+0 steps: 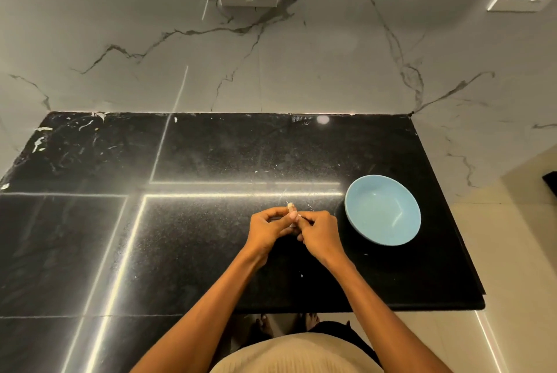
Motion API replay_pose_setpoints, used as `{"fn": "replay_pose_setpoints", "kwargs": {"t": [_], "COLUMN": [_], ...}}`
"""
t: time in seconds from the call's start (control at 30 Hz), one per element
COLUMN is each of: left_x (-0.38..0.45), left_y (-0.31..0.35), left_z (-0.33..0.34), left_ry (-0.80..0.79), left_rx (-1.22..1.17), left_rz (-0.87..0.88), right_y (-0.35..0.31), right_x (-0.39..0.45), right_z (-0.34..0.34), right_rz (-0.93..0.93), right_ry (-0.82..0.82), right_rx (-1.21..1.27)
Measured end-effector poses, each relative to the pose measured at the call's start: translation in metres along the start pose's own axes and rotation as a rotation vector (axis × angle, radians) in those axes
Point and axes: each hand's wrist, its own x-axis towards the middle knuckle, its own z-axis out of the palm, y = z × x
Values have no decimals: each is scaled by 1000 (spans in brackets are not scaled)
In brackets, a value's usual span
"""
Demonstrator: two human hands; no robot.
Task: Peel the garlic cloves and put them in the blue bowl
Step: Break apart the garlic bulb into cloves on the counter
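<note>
Above the beige-clad torso, the left hand [268, 226] and right hand [319, 232] meet over the black counter [211, 158], fingers of both curled and pinching one garlic clove [291, 209] between them, just left of the blue bowl [382, 210] standing on the counter.

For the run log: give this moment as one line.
step: peeling | left hand and right hand: both pinch small pale garlic clove | round light-blue bowl: empty

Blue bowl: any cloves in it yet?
Empty: the round light-blue bowl stands upright, showing only its bare glossy inside.
</note>
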Motion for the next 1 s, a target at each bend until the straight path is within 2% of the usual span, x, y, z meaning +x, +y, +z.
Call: {"fn": "replay_pose_setpoints", "kwargs": {"t": [0.1,0.37,0.57,0.67,0.8,0.9,1.0], "left_x": [0,-1,-3,-1,4,5,5], "left_y": [2,0,-8,-3,-2,-1,-1], "left_z": [-1,10,18,20,16,12,6], "left_ry": [-17,99,151,215,146,123,172], "left_rx": [25,65,273,365,336,310,338], "left_rz": [63,144,300,276,155,109,107], "right_y": [-6,-7,0,0,4,9,13], "right_x": [1,12,15,14,19,21,22], "right_z": [-6,-10,-1,-1,-3,-2,-3], "right_rz": [28,169,275,306,344,287,171], "right_ry": [14,3,62,35,-1,-74,-99], "right_rx": [26,104,200,161,122,123,50]}}
